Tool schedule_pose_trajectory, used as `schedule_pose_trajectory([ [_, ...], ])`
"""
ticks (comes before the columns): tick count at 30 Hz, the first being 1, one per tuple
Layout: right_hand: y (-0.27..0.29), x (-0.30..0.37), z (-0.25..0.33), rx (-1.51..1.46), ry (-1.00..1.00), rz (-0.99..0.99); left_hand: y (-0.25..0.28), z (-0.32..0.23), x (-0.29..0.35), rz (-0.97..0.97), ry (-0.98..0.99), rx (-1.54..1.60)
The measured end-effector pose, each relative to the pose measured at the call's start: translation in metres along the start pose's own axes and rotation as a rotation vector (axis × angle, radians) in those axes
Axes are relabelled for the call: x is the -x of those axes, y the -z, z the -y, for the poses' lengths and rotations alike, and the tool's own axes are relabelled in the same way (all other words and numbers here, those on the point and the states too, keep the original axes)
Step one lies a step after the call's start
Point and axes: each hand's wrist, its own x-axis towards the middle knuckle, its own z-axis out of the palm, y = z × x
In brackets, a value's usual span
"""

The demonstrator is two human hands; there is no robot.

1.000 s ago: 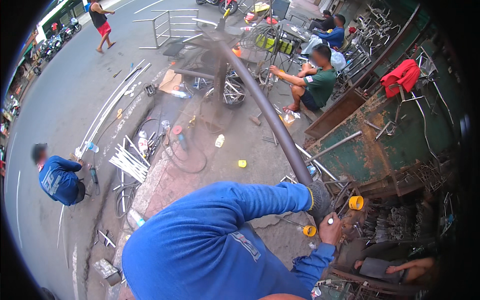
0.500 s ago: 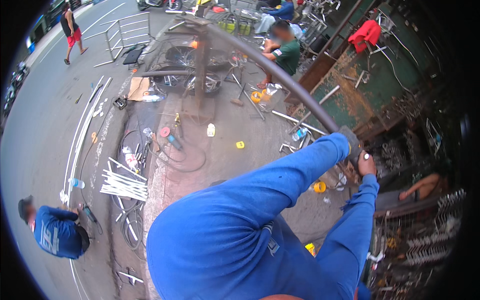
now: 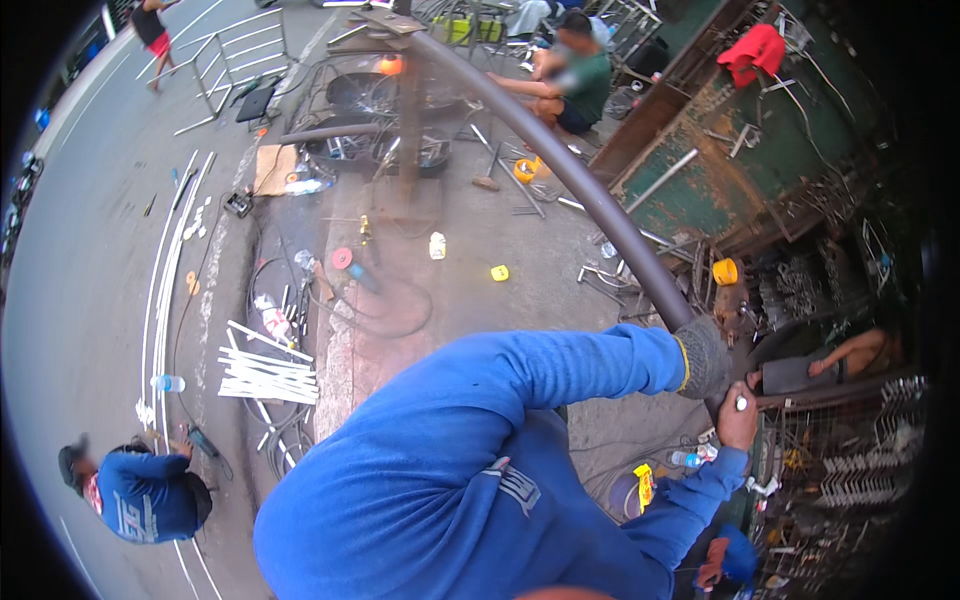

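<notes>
A long, dark, curved metal pipe [image 3: 600, 205] runs from the top of a rusty steel post [image 3: 408, 130] down to my hands at the right. My left hand [image 3: 706, 358], in a grey knit glove with a yellow cuff, is wrapped round the pipe near its near end. Just below it, my bare right hand [image 3: 738, 428] is closed at the pipe's end. A small white tip [image 3: 741, 403] shows at the top of that fist; what it belongs to is hidden. Both my arms are in blue sleeves and reach to the right.
A person in green [image 3: 585, 85] squats beyond the pipe; another in blue [image 3: 150, 490] crouches at the left. An angle grinder [image 3: 360, 272], its cable and cut white tubes [image 3: 265, 370] lie on the ground. A rusty green metal sheet [image 3: 690, 190] stands at the right.
My hands and the pipe's near end have moved down in the picture, both hands keeping their hold. The view has shifted slightly. The person in red shorts has walked farther away.
</notes>
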Motion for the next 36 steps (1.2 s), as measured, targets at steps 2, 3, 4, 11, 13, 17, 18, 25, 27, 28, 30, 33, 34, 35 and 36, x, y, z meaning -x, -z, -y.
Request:
schedule_pose_trajectory([
  [2,-0.008,-0.015,-0.008,0.035,-0.051,0.068,-0.001,0.014,-0.008,0.081,0.035,0.051],
  [3,-0.012,-0.019,-0.011,0.021,-0.039,0.072,-0.002,0.022,-0.010,0.130,0.026,0.091],
  [4,-0.016,-0.022,-0.014,0.023,-0.043,0.081,-0.002,0.032,-0.011,0.097,0.028,0.098],
  [11,-0.024,-0.041,-0.020,0.003,-0.020,0.244,-0.004,0.071,-0.003,0.112,0.134,0.172],
  [13,-0.022,-0.046,-0.018,-0.099,0.057,0.302,-0.002,0.069,-0.004,0.129,0.216,0.204],
  [17,-0.020,-0.039,-0.008,-0.074,0.033,0.234,0.005,0.064,-0.005,0.141,0.239,0.160],
  [18,-0.020,-0.037,-0.005,-0.054,0.030,0.197,0.006,0.063,-0.006,0.187,0.268,0.143],
  [25,-0.021,-0.028,0.006,0.018,-0.010,0.068,0.016,0.053,-0.001,0.141,0.215,0.000],
  [27,-0.023,-0.027,0.007,0.022,-0.040,0.078,0.022,0.048,0.004,0.153,0.191,-0.058],
  [28,-0.023,-0.026,0.007,0.032,-0.050,0.068,0.025,0.046,0.005,0.181,0.184,-0.080],
  [30,-0.027,-0.023,0.007,0.060,-0.086,0.020,0.031,0.044,0.006,0.237,0.179,-0.088],
  [33,-0.024,-0.016,0.008,0.134,-0.069,-0.039,0.039,0.040,0.012,0.329,0.163,-0.069],
  [34,-0.021,-0.012,0.010,0.141,-0.105,0.007,0.044,0.037,0.016,0.341,0.146,-0.082],
  [35,-0.016,-0.009,0.012,0.158,-0.099,0.052,0.049,0.033,0.022,0.355,0.123,-0.087],
  [36,-0.010,0.001,0.015,0.216,-0.131,0.014,0.056,0.030,0.032,0.331,0.100,-0.093],
])
